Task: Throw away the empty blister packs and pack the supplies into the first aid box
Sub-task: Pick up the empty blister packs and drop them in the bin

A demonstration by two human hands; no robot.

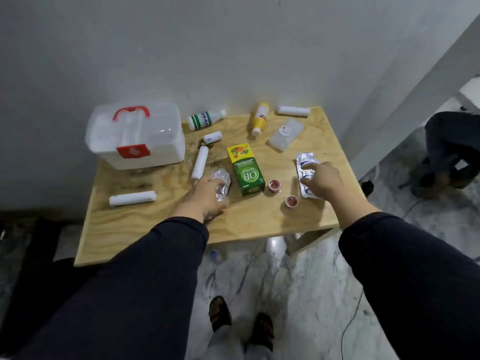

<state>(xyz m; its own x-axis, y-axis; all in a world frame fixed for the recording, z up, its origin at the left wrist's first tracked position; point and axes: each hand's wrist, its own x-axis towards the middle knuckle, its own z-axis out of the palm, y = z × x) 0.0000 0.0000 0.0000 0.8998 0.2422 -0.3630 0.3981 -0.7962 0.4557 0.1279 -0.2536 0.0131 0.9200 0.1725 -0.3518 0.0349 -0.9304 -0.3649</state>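
Observation:
A closed translucent first aid box (135, 137) with a red handle sits at the back left of the wooden table (145, 229). My left hand (205, 196) lies on a crumpled silver blister pack (221, 181) and curls around it. My right hand (323, 181) presses its fingers on a flat silver blister pack (305, 162) with blue print. Between them lies a green OB herbal carton (245, 169). White rolls (132, 198) (200, 162) (293, 110), a green-striped bottle (205, 120), a yellow bottle (260, 118) and two small red cups (274, 185) (291, 201) are scattered on the table.
A clear flat pouch (285, 134) and a small white tube (212, 137) lie near the back. The table stands against a grey wall. Marble floor and my feet (241, 323) are below. A dark object (452, 152) sits on the floor at right.

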